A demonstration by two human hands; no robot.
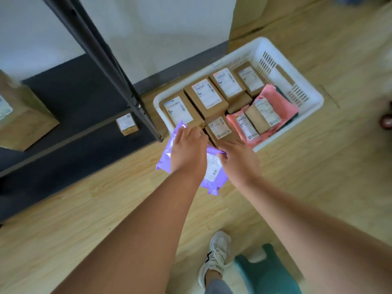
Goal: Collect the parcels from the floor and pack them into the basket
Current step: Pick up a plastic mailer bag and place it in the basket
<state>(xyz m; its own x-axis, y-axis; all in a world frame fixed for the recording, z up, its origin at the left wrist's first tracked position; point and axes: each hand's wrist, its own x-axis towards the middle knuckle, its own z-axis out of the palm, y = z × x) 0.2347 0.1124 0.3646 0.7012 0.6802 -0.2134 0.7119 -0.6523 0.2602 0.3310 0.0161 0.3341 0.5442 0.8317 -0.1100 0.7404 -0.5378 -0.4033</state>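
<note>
A purple mailer bag [213, 177] with a white label hangs just in front of the near corner of the white plastic basket [307, 90]. My left hand [187, 149] lies over the bag's top and grips it. My right hand [238, 160] pinches its right edge. The basket stands on the wooden floor and holds several brown cardboard boxes [206, 96] with white labels, pink mailer bags [244, 126], and something dark green under them at the right side.
A black metal shelf post [118, 79] slants down just left of the basket. A small labelled box [126, 124] sits under the shelf, a larger cardboard box [23, 115] at far left. A green stool [269, 272] and my shoe [216, 253] are below.
</note>
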